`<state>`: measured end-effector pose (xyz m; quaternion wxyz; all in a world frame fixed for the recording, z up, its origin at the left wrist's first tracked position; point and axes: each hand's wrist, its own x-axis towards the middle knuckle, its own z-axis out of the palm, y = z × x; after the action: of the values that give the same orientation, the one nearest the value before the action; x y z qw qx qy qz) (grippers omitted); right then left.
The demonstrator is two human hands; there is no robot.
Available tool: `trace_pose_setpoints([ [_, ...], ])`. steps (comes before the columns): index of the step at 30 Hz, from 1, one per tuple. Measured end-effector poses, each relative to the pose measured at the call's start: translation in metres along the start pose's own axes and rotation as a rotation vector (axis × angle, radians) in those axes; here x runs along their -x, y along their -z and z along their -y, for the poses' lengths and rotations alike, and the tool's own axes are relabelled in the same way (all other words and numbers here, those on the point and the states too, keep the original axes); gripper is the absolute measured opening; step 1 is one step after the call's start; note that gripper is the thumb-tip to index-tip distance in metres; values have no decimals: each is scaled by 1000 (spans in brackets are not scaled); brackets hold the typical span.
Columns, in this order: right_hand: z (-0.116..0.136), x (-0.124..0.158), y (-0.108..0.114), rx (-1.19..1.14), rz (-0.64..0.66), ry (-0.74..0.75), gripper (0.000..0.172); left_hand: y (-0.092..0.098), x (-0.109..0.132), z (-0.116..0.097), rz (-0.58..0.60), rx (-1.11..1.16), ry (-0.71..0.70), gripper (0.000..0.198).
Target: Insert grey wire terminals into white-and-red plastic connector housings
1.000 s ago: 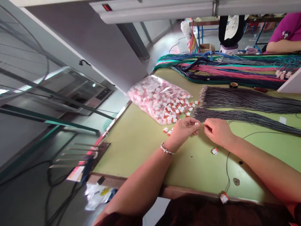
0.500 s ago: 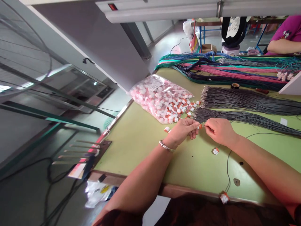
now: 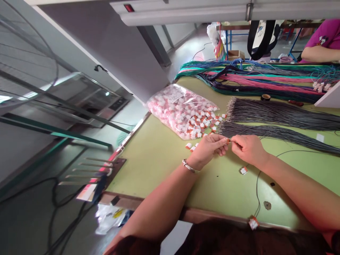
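Orange-and-white connector [image 3: 228, 141]: clamped between thumb and finger of left hand [image 3: 208, 148], over table. Right hand [image 3: 249, 149] pinched just beside, on thin wire end [image 3: 231, 139], barely visible. Closer together than half a second ago, with almost no gap at connector face; probably at insertion, can't tell if seated. Small, blocky, hard plastic by the look.

Below right hand: loose connector [image 3: 243, 170]. At near edge: another [image 3: 253, 223], on thin, springy-looking gray lead [image 3: 257, 191]. Beyond: glossy clear bag [image 3: 170, 109] full of similar connectors, spilling at mouth; two combed-straight dark-gray wire bundles [image 3: 278, 113] [image 3: 278, 132], silvery tips aligned. Farther back: pink, green, navy wire hanks [image 3: 268, 77]. Underneath everything: smooth green tabletop [image 3: 159, 159].
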<state>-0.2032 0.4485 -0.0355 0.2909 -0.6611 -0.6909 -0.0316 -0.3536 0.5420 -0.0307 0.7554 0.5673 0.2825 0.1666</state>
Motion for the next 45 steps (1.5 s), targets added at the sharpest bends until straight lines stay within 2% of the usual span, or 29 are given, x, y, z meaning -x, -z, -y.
trace_pose_setpoints([
  [3,0,1,-1,-14,-11,17,17,-1,-1,1,-17,67,28,38],
  [9,6,6,-6,220,-18,123,22,-9,-1,5,-155,-127,-56,40],
  [12,0,3,-3,183,-9,99,19,-5,0,2,-106,-170,-50,39],
  [15,-9,0,0,30,0,85,16,0,0,-1,-13,-76,6,38],
  [17,-9,-1,-1,-28,1,100,16,1,1,0,-8,2,22,38],
  [22,5,6,-5,149,-83,147,21,-4,0,3,-122,-20,-43,38],
  [25,3,6,-3,182,-63,159,22,-2,-1,2,-77,-74,-47,37],
  [28,-9,0,2,86,-14,217,19,3,-1,0,13,-124,1,37],
  [30,-13,-3,3,53,-12,252,18,5,-2,0,28,-123,33,37],
  [36,2,3,-2,167,-75,221,23,0,-1,2,-90,-35,-38,35],
  [39,0,3,-2,71,-97,143,18,0,1,0,-68,-15,-75,35],
  [42,-8,0,0,-6,-69,155,15,1,1,-2,-38,-52,-87,34],
  [45,-8,-3,3,49,-70,162,17,0,1,0,-116,-118,-142,32],
])
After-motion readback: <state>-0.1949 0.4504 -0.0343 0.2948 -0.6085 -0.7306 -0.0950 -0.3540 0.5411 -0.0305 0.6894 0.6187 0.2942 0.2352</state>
